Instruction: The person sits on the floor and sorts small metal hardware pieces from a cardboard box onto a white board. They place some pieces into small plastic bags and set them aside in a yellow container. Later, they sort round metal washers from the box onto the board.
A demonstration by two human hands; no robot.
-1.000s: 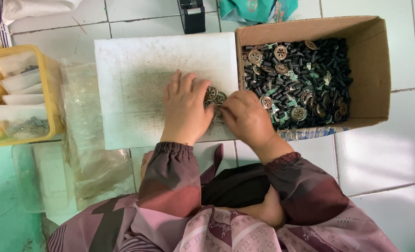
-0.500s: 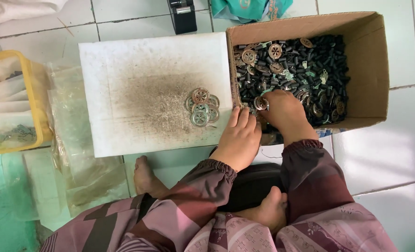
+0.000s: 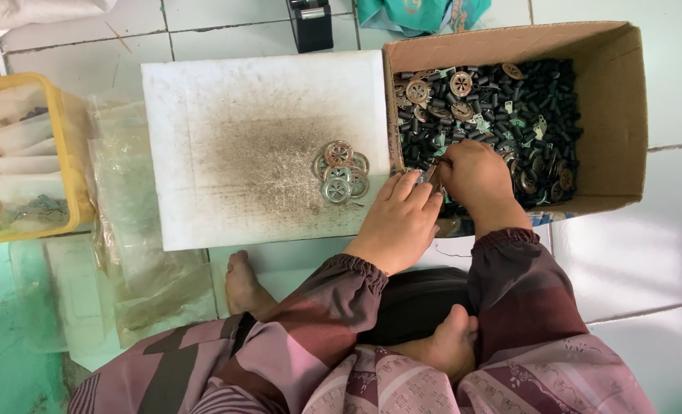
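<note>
1. Brown cardboard frames the work: an open cardboard box (image 3: 624, 115) sits on the pale tiled floor (image 3: 647, 253), filled with small black cylindrical parts (image 3: 540, 100) and a scattering of round, spoked metal discs (image 3: 460, 83). Its open top faces the seated person, which keeps the loose stock within arm's reach.

2. The right hand (image 3: 475, 176) is inside the box at its near left corner, fingers curled narrow around something small at the fingertips; what it pinches cannot be made out.

3. The left hand (image 3: 398, 222) meets it at the box's edge, fingers extended and close together, touching the same spot. Whether it grips anything cannot be told.

4. Just left of both hands, a small pile of spoked discs (image 3: 341, 172) lies on a white board (image 3: 203, 153), near its right edge and beside the box wall. The board's centre is darkened with grime, likely from handling such parts, and the pile's place seems chosen for a short transfer from box to board.

5. Further left, clear plastic bags (image 3: 138, 230) lie flat on the floor, and a yellow basket (image 3: 72, 138) holds filled bags.

6. A dark rectangular object (image 3: 312, 23) and a teal cloth (image 3: 417, 14) rest beyond the board's far edge.

7. The person sits cross-legged, bare feet (image 3: 245, 284) tucked close to the board.
</note>
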